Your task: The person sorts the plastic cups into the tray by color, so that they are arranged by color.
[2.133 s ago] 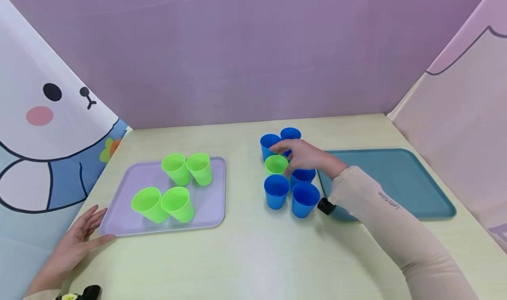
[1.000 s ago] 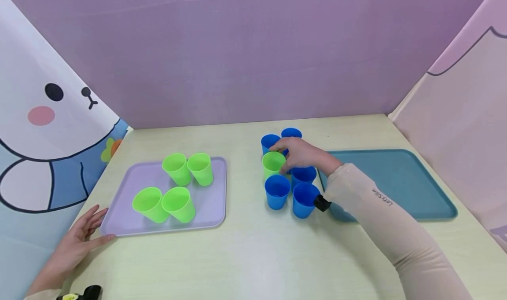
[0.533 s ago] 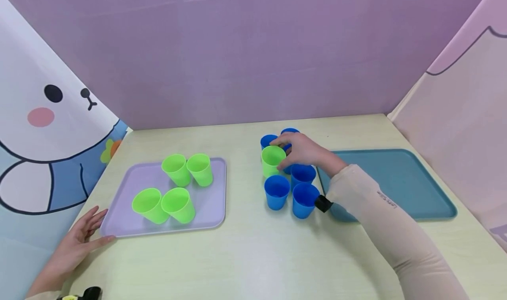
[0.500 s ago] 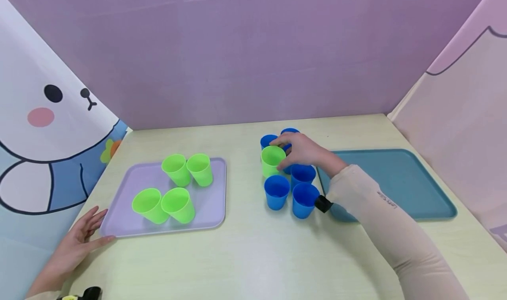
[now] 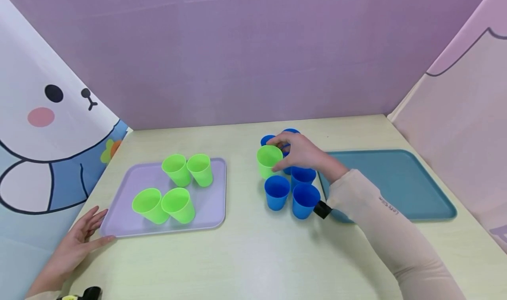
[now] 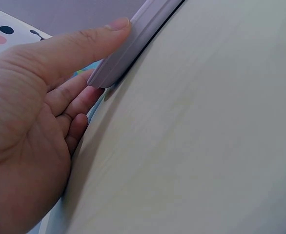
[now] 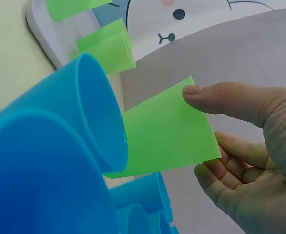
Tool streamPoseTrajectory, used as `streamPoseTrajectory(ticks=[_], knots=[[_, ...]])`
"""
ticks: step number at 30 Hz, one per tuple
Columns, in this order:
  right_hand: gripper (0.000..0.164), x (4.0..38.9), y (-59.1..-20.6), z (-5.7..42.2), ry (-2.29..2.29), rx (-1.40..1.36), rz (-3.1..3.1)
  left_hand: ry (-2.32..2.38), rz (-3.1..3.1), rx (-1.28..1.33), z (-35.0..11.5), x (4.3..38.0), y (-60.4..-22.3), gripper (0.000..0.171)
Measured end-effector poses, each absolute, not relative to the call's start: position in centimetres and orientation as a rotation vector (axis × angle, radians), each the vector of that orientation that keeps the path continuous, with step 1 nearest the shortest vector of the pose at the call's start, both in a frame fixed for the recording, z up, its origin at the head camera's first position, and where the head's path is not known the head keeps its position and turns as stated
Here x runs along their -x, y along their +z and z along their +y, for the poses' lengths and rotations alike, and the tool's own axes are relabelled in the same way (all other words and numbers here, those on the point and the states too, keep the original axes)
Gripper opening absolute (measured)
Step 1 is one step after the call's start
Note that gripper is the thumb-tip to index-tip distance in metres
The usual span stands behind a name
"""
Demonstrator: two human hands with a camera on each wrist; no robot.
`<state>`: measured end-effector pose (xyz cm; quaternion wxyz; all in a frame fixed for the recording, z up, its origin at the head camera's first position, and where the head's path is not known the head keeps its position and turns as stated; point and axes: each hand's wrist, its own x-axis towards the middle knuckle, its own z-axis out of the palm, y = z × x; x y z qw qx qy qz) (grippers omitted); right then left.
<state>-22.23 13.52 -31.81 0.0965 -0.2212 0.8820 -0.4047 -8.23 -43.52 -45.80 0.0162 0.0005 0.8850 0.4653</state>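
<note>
My right hand (image 5: 297, 151) holds a green cup (image 5: 267, 160) by its rim, thumb on the near side and fingers on the far side. In the right wrist view this green cup (image 7: 165, 134) leans behind a blue cup (image 7: 60, 107), with the hand (image 7: 253, 146) at its rim. Several blue cups (image 5: 276, 192) stand around it, some partly covered by the hand. My left hand (image 5: 79, 243) holds the near left corner of a lilac tray (image 5: 119, 212). In the left wrist view its thumb (image 6: 99, 44) lies on the tray's rim (image 6: 138, 34), fingertips at the other side.
On the lilac tray several green cups (image 5: 178, 204) stand in two pairs. A teal tray (image 5: 392, 181) lies to the right, partly under the right forearm. A purple backdrop (image 5: 253, 58) closes off the table's far edge, with printed cloth (image 5: 47, 159) on the left.
My right hand has taken hold of the green cup among the blue ones, raised it slightly and shifted it a little left. The left hand and the trays have stayed in place.
</note>
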Motion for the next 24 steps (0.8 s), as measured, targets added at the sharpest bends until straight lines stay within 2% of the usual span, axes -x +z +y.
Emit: streamPoseTrajectory(ticks=[15, 24], knots=[[0.068, 21.0, -31.1, 12.0, -1.376, 0.680, 2.525, 1.432, 2.756, -0.020, -43.5, 8.2, -45.6, 0.096], [0.063, 20.4, -31.0, 10.5, -1.411, 0.763, 2.507, 1.403, 2.741, 0.040, -43.5, 8.3, -45.5, 0.098]])
